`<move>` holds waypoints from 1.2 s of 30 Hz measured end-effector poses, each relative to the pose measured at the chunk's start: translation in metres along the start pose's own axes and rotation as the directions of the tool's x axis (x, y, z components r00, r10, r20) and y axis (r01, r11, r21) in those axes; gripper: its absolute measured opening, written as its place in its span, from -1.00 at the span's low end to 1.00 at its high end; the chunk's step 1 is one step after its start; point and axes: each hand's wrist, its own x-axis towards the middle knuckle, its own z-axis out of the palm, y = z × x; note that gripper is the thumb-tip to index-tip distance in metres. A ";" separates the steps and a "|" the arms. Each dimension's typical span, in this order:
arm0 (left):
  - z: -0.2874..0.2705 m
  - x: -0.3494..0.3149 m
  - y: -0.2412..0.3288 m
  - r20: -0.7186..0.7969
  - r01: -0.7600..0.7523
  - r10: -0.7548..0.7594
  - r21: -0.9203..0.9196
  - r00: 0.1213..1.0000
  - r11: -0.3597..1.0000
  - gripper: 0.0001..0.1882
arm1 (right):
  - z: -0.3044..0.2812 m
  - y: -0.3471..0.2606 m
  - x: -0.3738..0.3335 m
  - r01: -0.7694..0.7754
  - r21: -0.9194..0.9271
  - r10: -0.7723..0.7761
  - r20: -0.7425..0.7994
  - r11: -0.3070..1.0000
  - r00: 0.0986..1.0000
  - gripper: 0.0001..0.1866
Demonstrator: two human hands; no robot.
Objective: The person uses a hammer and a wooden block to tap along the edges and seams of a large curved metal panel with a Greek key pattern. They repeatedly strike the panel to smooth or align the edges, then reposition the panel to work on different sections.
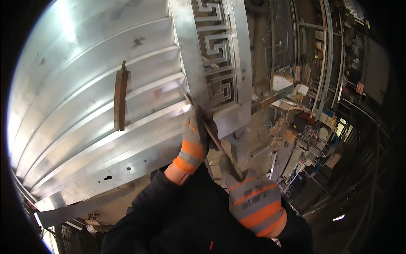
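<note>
A slim, straight file (214,134) slants across a metal gate panel (190,51), its pale tip at the corner where the ribs meet a flat upright strip. My left hand (194,135), in a grey and orange glove, is closed round the file behind its tip. Lower right, my right hand (251,197) wears a matching glove and grips the file's rear end. The handle is mostly hidden in the right palm. On the ribs to the left lies a brown bar (121,99) with a narrow upper end, apart from both hands.
Right of the upright strip, an open key-pattern grille (220,51) runs along the panel. Holes pierce the panel's near edge, including a keyhole (108,178). Beyond, to the right, cluttered boxes (281,82), scraps and tools cover the floor and shelves.
</note>
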 end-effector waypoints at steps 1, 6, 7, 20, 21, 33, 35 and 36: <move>0.000 0.002 0.001 -0.034 -0.057 0.057 0.008 0.998 0.998 -0.42 | 0.001 -0.003 -0.002 -0.086 0.276 0.033 0.193 0.957 0.981 -0.88; 0.001 0.008 0.002 0.011 -0.059 0.060 -0.076 0.998 0.995 -0.43 | 0.013 -0.005 -0.011 0.085 -0.330 -0.073 0.048 0.940 0.996 -0.86; 0.002 0.009 0.002 0.003 -0.055 0.055 -0.001 0.998 0.998 -0.42 | 0.014 -0.004 -0.012 0.056 -0.277 -0.053 0.017 0.959 0.998 -0.85; 0.000 0.008 0.006 0.053 -0.057 0.058 -0.026 0.997 0.998 -0.44 | 0.001 -0.004 -0.028 0.042 0.276 -0.112 0.242 0.960 0.964 -0.72; 0.000 0.009 0.007 0.055 -0.082 0.084 -0.042 0.995 0.996 -0.44 | 0.002 -0.004 -0.025 0.087 0.248 -0.130 0.162 0.965 0.978 -0.71; 0.002 0.011 0.008 0.009 -0.003 0.004 -0.163 1.000 0.987 -0.44 | -0.012 -0.003 0.014 -0.013 -0.415 0.033 0.041 0.910 0.999 -0.84; 0.003 0.009 0.010 -0.012 -0.024 0.023 -0.070 1.000 0.997 -0.44 | -0.016 -0.003 0.010 0.041 -0.196 -0.002 0.195 0.980 0.981 -0.81; 0.004 0.010 0.011 -0.008 0.009 -0.009 -0.070 1.000 0.997 -0.44 | -0.016 0.005 0.009 0.061 -0.026 -0.051 0.285 0.998 0.957 -0.79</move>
